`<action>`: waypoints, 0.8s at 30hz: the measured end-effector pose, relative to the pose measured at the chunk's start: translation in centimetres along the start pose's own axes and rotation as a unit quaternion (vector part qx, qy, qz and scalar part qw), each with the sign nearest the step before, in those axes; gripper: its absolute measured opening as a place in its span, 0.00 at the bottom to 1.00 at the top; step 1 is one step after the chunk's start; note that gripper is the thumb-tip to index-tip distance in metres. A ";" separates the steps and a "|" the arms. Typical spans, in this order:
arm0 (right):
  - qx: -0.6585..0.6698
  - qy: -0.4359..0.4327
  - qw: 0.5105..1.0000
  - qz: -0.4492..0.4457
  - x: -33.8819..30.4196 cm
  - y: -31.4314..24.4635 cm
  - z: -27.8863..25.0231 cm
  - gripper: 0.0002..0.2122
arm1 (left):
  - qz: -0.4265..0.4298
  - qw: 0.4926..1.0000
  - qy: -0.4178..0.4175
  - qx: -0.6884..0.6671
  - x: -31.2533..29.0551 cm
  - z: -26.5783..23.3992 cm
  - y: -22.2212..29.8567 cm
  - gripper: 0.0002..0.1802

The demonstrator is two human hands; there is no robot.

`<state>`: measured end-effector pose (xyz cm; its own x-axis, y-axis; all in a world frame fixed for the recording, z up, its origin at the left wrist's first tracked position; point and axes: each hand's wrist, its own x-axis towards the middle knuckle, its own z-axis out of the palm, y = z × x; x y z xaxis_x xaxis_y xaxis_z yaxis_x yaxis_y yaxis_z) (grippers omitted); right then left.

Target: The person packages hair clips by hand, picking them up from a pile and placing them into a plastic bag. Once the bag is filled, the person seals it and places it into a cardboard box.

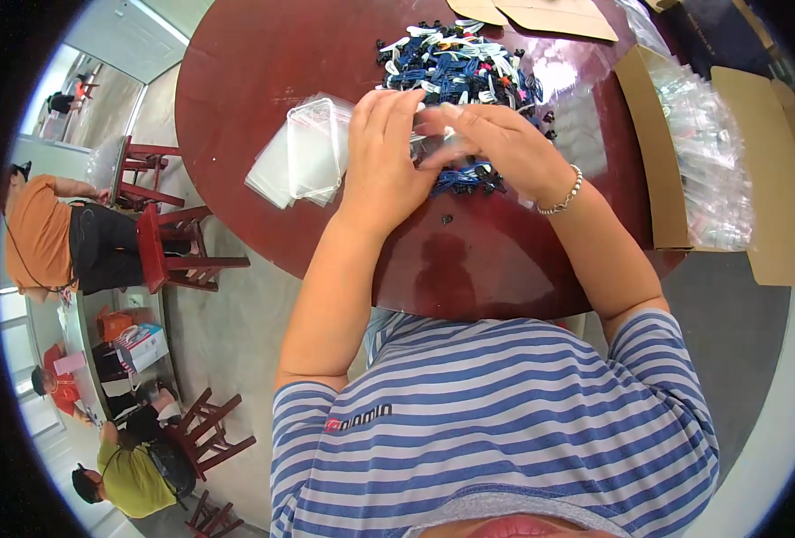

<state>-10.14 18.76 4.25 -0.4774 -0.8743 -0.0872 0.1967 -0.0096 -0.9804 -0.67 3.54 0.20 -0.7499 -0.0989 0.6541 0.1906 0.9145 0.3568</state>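
Close together over the middle of the table are my left hand (382, 154) and my right hand (514, 151). A glossy, see-through piece, apparently a clear plastic bag (440, 146), shows between them, partly hidden. My left fingers are bent and pressed together at its edge. The fingertips of my right hand are smeared by motion, so their grip is unclear. Beyond the hands lies a heap of small bundled cords (451, 67), blue and white with black ends. Several blue bundles (469, 178) lie just under my right hand. Beside my left hand is a stack of clear bags (303, 152).
The round dark red table (245, 54) has a tiny black piece (447, 219) near me. At the right stands an open cardboard box (644, 152) of filled clear bags. Cardboard flaps (559, 13) lie at the far edge. Red wooden stools (169, 247) and several people are at left.
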 end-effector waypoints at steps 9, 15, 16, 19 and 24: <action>-0.082 0.049 0.993 -0.068 -0.3 -1.6 -1.8 0.19 | -0.161 0.976 -0.025 -0.144 0.3 -0.5 -0.1 0.21; -0.438 0.151 0.880 -0.107 -1.8 -3.7 -10.3 0.18 | -0.263 0.920 -0.007 -0.290 -0.7 0.4 -1.1 0.22; -0.441 0.154 0.878 -0.107 -2.4 -3.0 -11.7 0.18 | -0.239 0.932 -0.001 -0.274 -0.7 0.4 -1.4 0.22; -0.556 0.147 0.818 -0.004 -3.6 -1.3 -13.3 0.22 | -0.245 0.930 -0.017 -0.274 -0.9 0.3 -1.3 0.22; -0.560 0.092 0.820 -0.076 -1.9 1.3 -13.8 0.17 | -0.224 0.938 -0.019 -0.264 -0.9 0.6 -1.3 0.21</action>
<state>-20.74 27.11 0.75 -0.5652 -0.8151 0.1271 -0.7379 0.4306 -0.5196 -0.57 2.69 -1.25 -0.8497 -0.4037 0.3392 0.1312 0.4611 0.8776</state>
